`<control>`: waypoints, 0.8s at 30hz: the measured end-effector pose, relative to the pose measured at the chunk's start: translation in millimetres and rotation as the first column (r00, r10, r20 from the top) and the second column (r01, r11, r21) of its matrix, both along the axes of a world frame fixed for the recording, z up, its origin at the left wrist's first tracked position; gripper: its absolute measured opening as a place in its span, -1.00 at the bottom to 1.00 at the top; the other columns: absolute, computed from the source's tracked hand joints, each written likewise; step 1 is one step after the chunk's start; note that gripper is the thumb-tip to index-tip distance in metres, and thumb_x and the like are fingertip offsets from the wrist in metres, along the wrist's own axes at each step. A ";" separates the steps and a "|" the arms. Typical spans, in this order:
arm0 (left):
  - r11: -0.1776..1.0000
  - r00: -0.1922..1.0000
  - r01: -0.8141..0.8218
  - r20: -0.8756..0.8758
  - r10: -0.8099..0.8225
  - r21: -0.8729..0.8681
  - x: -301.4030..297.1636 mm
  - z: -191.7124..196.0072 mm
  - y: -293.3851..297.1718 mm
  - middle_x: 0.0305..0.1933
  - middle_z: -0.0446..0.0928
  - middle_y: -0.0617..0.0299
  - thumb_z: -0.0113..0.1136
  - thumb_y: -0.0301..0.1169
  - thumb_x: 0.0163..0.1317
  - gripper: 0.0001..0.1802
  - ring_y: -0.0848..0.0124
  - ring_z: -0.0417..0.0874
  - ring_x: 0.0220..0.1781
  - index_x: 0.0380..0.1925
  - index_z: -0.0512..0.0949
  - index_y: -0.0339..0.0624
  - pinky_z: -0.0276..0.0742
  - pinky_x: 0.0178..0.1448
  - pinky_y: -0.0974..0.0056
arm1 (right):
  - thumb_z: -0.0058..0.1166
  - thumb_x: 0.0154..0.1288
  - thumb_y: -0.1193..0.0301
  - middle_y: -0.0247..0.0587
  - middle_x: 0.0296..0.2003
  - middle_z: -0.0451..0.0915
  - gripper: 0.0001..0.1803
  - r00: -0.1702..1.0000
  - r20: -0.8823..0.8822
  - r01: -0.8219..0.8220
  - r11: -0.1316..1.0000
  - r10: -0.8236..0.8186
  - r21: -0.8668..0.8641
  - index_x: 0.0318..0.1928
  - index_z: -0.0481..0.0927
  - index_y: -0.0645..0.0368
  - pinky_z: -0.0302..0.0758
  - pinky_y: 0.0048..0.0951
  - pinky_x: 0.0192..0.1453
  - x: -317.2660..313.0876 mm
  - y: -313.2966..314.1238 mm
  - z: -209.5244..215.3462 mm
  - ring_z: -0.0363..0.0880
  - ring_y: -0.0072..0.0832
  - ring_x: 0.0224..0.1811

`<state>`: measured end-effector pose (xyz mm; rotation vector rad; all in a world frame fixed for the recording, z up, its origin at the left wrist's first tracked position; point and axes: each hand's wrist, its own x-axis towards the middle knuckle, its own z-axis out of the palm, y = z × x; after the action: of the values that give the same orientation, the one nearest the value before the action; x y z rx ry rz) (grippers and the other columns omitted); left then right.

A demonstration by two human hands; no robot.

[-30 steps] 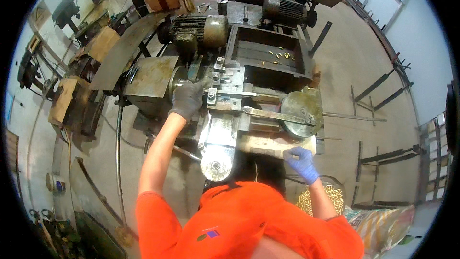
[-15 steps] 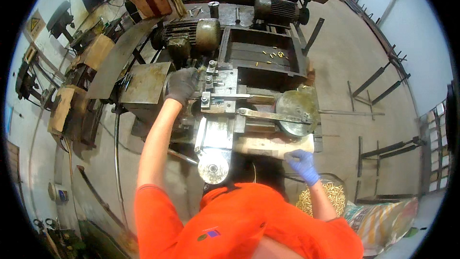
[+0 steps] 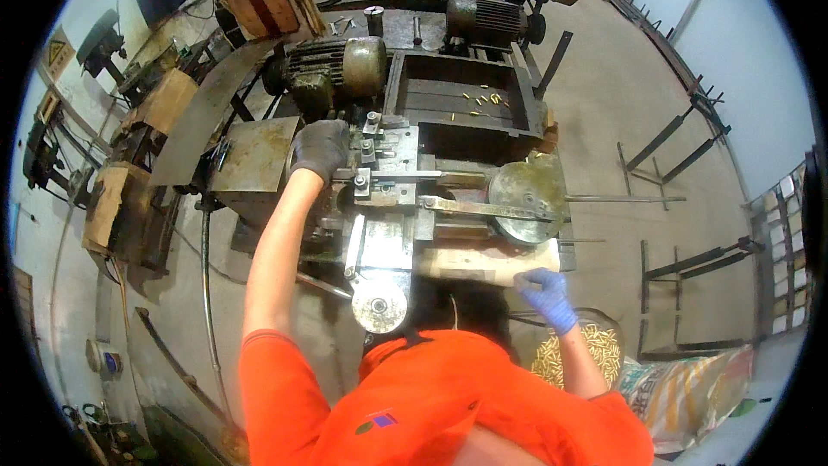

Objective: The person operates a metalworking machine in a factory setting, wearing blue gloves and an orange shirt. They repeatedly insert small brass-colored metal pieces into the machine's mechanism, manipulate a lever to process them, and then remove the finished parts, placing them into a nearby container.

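My left hand (image 3: pixel 321 147), in a dark grey glove, is curled at the left side of a metal machine bed (image 3: pixel 398 185), next to a row of bolted clamps (image 3: pixel 366 152). Its fingertips are hidden, and so is whatever lies in them. On the right, my right hand (image 3: pixel 545 297) wears a blue glove. Its fingers are bent together by the right end of a pale board (image 3: pixel 492 264); anything they hold is too small to make out. A flat linkage bar (image 3: pixel 487 209) runs from the bed to a round metal disc (image 3: pixel 525 200).
Beyond the bed stand an electric motor (image 3: pixel 345 67) and a dark metal tray (image 3: pixel 470 131) with several small brass pieces (image 3: pixel 485 98). A container of brass pieces (image 3: pixel 576 361) sits below my right forearm, beside a woven sack (image 3: pixel 690 397). Nearer me is a round plate (image 3: pixel 379 304).
The whole view has shifted slightly, and the machine appears a little farther left. Both hands stay at nearly the same places, still curled.
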<state>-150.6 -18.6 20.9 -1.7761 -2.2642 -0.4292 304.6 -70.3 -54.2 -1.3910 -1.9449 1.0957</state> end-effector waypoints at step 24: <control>0.990 0.984 -0.137 0.118 0.134 0.023 -48.7 24.4 -165.4 0.06 0.49 0.04 0.01 -0.25 0.28 -0.62 0.27 0.51 0.05 -0.02 0.49 -0.28 0.38 0.13 0.28 | 0.15 0.09 0.10 -0.14 -0.61 0.55 -0.60 0.938 0.076 0.340 0.940 -0.338 -0.013 -0.39 0.62 0.26 0.45 -0.41 -0.39 111.9 8.9 -7.1 0.48 -0.55 -0.55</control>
<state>-199.3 -183.9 45.3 -1.6089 -2.4250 -0.5504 416.4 -61.4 -61.3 -1.7241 -1.6582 0.9198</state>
